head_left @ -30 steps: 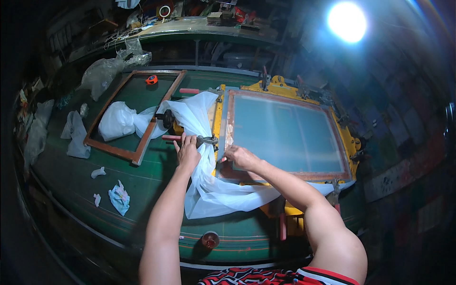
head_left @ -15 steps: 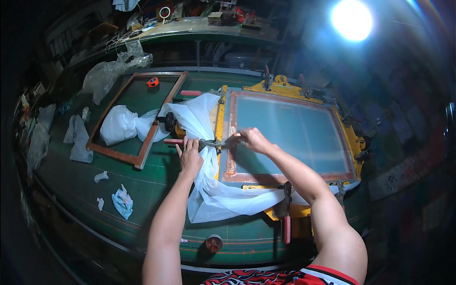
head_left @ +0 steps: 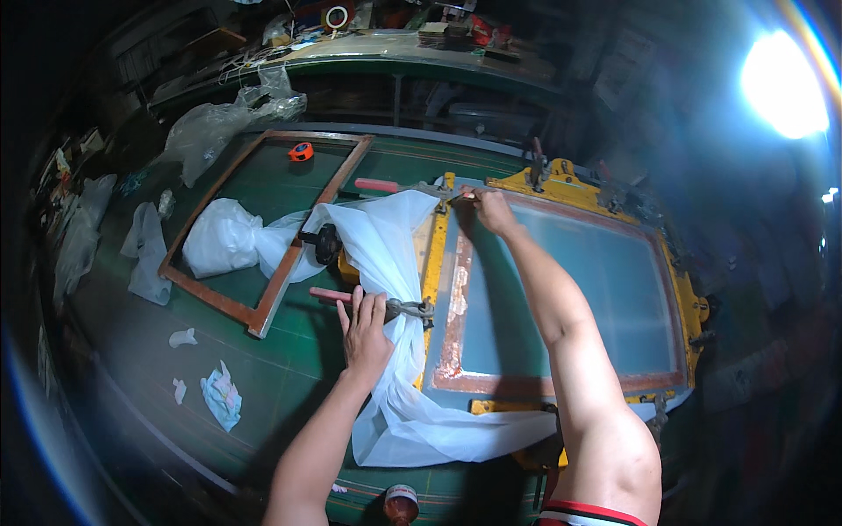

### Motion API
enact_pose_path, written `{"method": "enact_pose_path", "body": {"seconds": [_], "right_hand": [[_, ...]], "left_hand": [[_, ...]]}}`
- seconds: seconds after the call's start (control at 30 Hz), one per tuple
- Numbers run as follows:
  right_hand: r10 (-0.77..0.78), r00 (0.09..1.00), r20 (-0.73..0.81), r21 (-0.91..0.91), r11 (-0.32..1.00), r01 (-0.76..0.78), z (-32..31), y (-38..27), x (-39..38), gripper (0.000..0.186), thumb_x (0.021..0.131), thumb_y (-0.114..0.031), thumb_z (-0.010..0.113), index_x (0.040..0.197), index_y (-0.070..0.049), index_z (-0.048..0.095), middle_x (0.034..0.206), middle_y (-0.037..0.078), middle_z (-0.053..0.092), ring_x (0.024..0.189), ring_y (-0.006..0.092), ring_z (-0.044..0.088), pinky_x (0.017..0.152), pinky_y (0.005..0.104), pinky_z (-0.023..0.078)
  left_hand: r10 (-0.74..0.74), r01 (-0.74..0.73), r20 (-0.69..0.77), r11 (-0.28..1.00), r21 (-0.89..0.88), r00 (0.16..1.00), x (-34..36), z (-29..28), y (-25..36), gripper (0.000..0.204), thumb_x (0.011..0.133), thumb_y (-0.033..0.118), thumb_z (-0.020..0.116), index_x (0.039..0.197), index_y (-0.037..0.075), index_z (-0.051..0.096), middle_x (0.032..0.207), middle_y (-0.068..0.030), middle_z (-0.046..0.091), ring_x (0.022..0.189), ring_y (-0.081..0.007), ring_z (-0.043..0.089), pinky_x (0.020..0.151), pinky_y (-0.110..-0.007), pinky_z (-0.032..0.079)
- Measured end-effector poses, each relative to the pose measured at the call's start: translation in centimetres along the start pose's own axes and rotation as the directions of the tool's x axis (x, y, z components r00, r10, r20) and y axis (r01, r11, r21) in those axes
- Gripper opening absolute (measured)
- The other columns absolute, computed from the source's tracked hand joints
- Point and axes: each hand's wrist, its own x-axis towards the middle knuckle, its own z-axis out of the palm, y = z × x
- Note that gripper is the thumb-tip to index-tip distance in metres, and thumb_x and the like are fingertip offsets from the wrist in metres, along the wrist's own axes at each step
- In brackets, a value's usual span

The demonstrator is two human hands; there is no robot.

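Hands (head_left: 495, 213) by translucent, brown-bordered screen (head_left: 624, 307)

The left hand (head_left: 366, 337) is palm down, fingers spread; the right arm (head_left: 561, 298) extends toward the far edge of the worktop (head_left: 285, 359), the right hand (head_left: 493, 213) curled.

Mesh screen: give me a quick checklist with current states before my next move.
1. Left hand at the red handle of the clamp: ok.
2. Right hand by the mesh screen's upper-left corner, small tool in its grip: ok.
3. Tool tip clearly visible: cannot tell, too small.
4. White plastic sheet clear of the clamp: not ok, it runs beneath.
5. Clamp tightness: cannot tell.
6. Cup apart from the screen: ok.
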Motion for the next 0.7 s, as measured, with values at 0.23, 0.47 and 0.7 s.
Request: {"method": "enact_pose_path", "body": {"seconds": [0.23, 0.47, 0.7], "right_hand": [[0.12, 0.992, 0.032, -0.253, 0.961, -0.108, 0.9, 3.4, 3.1, 0.025, 0.09, -0.002, 0.059, 0.112, -0.004, 0.071, 0.103, 0.03, 0.069, 0.102, 0.0477, 0.067, 0.088, 0.0531, 0.054], [0.111, 0.994, 0.017, -0.269, 0.958, -0.102, 1.4, 5.1, 4.0, 0.021, 0.094, -0.01, 0.065, 0.112, -0.004, 0.072, 0.104, 0.028, 0.07, 0.104, 0.046, 0.066, 0.09, 0.0519, 0.052], [0.128, 0.979, 0.158, -0.371, 0.927, -0.061, 0.4, 4.6, 4.9, 0.024, 0.094, -0.012, 0.064, 0.114, -0.005, 0.073, 0.112, 0.025, 0.071, 0.114, 0.0428, 0.065, 0.099, 0.0504, 0.052]], "left_hand": [[-0.011, 0.011, -0.01, 1.0, 0.009, 1.0, 0.0, 0.3, 0.0, 0.066, 0.074, -0.009, 0.062, 0.138, 0.003, 0.055, 0.135, -0.0137, 0.055, 0.147, -0.0412, 0.038, 0.12, -0.068, 0.02], [-0.019, 0.017, -0.037, 0.999, -0.031, 0.999, 0.0, 0.5, 0.2, 0.065, 0.073, -0.013, 0.056, 0.137, 0.0, 0.054, 0.136, -0.0166, 0.055, 0.148, -0.0435, 0.036, 0.121, -0.068, 0.018], [-0.029, 0.027, -0.04, 0.999, -0.039, 0.999, 0.1, 0.3, 0.6, 0.063, 0.074, -0.013, 0.056, 0.136, 0.0, 0.055, 0.136, -0.0171, 0.055, 0.147, -0.0442, 0.037, 0.12, -0.068, 0.019]]}}
